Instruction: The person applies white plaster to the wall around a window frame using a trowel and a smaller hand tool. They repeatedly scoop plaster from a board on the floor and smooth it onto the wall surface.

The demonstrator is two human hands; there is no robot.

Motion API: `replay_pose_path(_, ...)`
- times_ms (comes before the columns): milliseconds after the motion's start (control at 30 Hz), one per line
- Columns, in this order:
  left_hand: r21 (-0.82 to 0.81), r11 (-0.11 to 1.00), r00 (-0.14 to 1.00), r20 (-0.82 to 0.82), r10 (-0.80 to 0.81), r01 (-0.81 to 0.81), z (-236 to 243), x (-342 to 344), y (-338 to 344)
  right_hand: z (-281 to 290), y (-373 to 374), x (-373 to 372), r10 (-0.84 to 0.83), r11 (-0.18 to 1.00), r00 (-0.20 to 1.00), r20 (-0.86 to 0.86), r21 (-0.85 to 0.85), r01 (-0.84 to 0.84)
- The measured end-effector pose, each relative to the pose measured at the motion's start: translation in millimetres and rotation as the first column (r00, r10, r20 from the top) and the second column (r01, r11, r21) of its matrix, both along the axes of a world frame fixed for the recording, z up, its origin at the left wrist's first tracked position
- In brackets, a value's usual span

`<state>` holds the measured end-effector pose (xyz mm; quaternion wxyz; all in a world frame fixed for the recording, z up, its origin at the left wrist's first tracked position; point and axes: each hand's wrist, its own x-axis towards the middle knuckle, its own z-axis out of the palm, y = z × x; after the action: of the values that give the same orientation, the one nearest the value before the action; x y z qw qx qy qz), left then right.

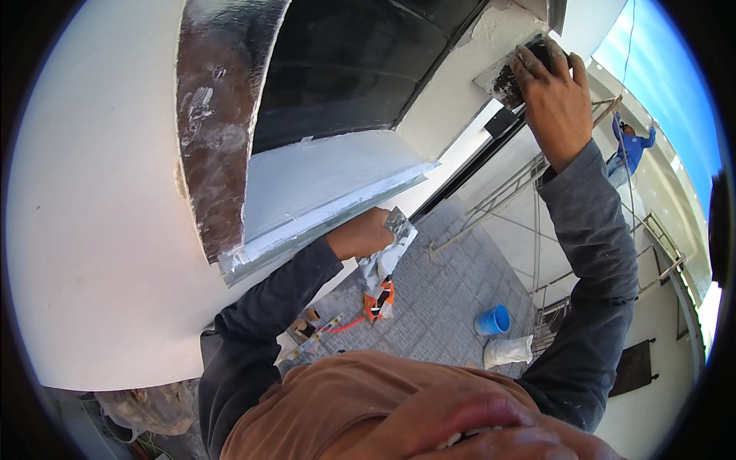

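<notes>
bright daylight, sharp focus; glare on the foil [211, 115]; heavy fisheye bending and black corners

We see the window recess [337, 77] set in the wall [100, 230], with its sill [322, 180] below it. Our left hand [360, 234] holds a trowel [396, 222] at the sill's right end. Our right hand [553, 96] presses a second trowel [506, 77] against the wall right of the recess. On the ground far below sit a bucket [493, 320] and, just beside it, a sack [506, 351]; scaffolding [529, 184] stands to the right, with another person [630, 146] beyond it.
</notes>
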<state>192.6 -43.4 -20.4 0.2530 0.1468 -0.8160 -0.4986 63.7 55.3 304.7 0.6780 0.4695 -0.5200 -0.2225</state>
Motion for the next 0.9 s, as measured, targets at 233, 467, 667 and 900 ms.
replay_pose_path(233,0.528,0.799,0.938,-0.324,-0.121,0.286,18,6,30,-71,130,-8,0.438,0.847,0.627,0.644,-0.063,-0.527)
replay_pose_path(467,0.827,0.262,0.847,-0.528,0.062,0.497,44,-12,68,-123,181,-8,0.211,0.711,0.381,0.9,0.126,-0.692)
replay_pose_path(667,0.786,0.514,0.887,-0.451,0.098,0.343,35,-13,72,-150,183,-5,0.013,0.691,0.547,0.837,0.388,-0.61)
replay_pose_path(900,0.731,0.591,0.884,-0.464,0.063,0.342,23,-15,72,-146,171,-2,0.007,0.697,0.581,0.814,0.413,-0.587)
